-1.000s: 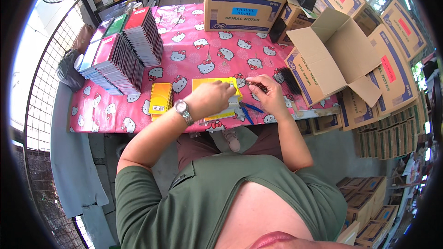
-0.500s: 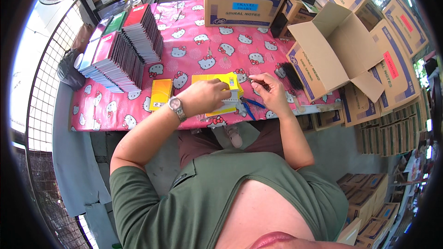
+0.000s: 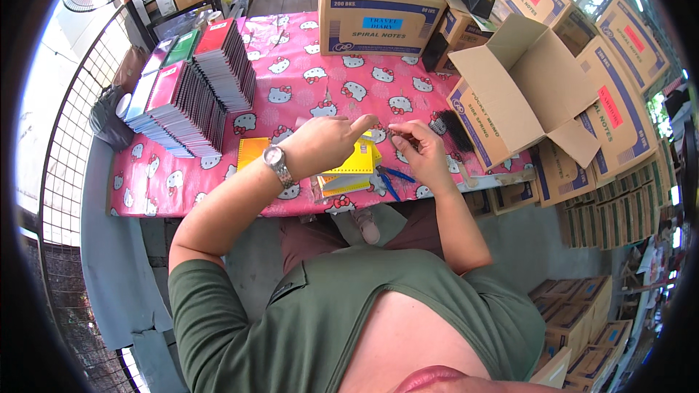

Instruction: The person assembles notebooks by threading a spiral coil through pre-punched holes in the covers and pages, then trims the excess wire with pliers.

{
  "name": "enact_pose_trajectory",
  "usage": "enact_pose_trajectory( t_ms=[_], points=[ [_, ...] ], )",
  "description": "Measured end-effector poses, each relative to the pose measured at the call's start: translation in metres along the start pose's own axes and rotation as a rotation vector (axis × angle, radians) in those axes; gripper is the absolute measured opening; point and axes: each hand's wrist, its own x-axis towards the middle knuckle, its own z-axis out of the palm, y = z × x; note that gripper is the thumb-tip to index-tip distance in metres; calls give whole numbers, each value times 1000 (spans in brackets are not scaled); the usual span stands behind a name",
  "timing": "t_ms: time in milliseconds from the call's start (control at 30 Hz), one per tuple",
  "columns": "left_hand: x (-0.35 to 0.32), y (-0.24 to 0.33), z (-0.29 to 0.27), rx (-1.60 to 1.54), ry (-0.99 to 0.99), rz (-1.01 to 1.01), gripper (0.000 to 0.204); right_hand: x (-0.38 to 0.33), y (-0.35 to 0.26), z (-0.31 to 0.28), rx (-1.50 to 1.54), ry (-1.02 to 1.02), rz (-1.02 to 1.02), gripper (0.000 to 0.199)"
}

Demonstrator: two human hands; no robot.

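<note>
- Well left of the yellow notepad pile (image 3: 357,163), find tall stacks of spiral notebooks (image 3: 186,109); could topple if bumped near the base.
- Just left of the pile, partly behind the left wrist, note the orange-yellow notebooks (image 3: 253,151); might get knocked askew by the forearm or watch (image 3: 274,156).
- Over the pile's left part, see the left hand (image 3: 329,144), with index finger stretched rightward and the others bent; cannot tell whether holding anything. Could shift the uneven notepads by leaning.
- At the pile's near right corner, spot the blue-handled pliers (image 3: 388,185); might be swept off the table (image 3: 167,200) by a careless wrist.
- Just right of the pile, see the right hand (image 3: 424,149), narrowed to a pinch, apparently on something thin and dark, too small to identify; could drop or bend through a loose or hard grip.
- Farther right of the pile, note the dark bundle (image 3: 457,131) beside the open carton (image 3: 502,113); might scatter if nudged.
</note>
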Motion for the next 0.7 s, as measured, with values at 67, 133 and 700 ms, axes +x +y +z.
enact_pose_trajectory(
  t_ms=[67,133,700],
  points=[
    [3,-3,13,29,114,65,38,6,-7,0,-60,29,-70,23],
    [7,-4,32,87,201,94,35,9,-11,-1,-108,38,-113,24],
    [19,4,40,90,286,-12,17,18,2,-19,62,-279,70,17]
  ],
)
